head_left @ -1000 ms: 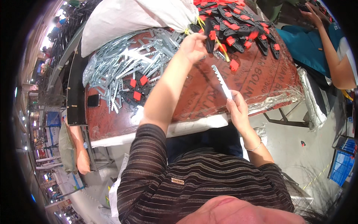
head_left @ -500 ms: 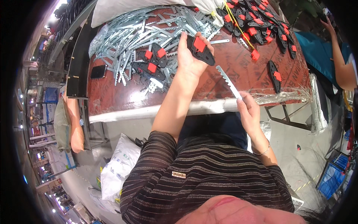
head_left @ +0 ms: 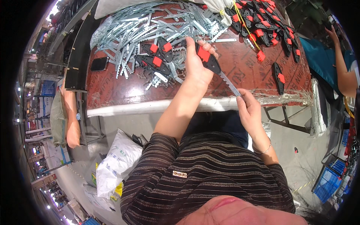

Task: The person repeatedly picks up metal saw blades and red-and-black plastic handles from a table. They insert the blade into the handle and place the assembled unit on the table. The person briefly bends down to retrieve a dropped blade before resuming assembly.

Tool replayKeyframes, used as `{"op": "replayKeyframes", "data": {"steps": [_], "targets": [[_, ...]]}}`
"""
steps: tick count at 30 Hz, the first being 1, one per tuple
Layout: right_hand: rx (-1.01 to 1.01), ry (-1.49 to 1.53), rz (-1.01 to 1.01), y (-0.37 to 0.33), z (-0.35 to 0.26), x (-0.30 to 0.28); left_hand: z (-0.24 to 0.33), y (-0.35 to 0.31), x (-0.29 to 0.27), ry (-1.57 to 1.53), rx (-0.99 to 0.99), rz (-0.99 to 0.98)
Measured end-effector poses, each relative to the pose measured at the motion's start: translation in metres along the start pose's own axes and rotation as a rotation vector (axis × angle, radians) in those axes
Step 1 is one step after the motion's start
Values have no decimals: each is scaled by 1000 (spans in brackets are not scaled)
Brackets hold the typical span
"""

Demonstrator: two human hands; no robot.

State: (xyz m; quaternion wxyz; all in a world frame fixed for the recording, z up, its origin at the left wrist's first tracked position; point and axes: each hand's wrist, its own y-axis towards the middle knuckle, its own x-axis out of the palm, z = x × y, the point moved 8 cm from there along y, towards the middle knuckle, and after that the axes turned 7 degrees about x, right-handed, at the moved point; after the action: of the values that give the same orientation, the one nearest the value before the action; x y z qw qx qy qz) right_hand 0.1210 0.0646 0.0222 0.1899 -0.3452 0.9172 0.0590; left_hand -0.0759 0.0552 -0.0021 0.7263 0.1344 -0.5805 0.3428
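Observation:
My left hand (head_left: 198, 69) is closed around a black plastic part (head_left: 213, 65) with a red tab, holding it tilted above the table. Between the fingers and thumb of my right hand (head_left: 249, 108) is the lower end of a flat, notched metal strip (head_left: 229, 83). The strip's upper end meets the lower end of the black part; whether it sits inside cannot be made out. To the left of my left hand, several similar black parts with red tabs (head_left: 157, 61) rest by a heap of loose metal strips (head_left: 138, 32).
The reddish-brown table (head_left: 123, 92) has a white-wrapped front edge. More black-and-red parts (head_left: 262, 26) are heaped at the far right, with a single one (head_left: 278, 78) nearer the front. A dark phone-like slab (head_left: 99, 64) lies at left. White sack (head_left: 116, 161) on the floor; people's arms at both sides.
The metal strip and the black part, apart before, now meet end to end. In the picture, my left hand sits slightly lower and farther right; the strip's upper end has shifted a little.

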Motion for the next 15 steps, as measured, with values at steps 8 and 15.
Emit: {"op": "replayKeyframes", "data": {"steps": [8,15], "targets": [[-96,-82,-61,29,-28,28,-14,-22,-3,97,1,18],[-115,-120,-118,36,-30,37,15,-11,-14,96,68,18]]}}
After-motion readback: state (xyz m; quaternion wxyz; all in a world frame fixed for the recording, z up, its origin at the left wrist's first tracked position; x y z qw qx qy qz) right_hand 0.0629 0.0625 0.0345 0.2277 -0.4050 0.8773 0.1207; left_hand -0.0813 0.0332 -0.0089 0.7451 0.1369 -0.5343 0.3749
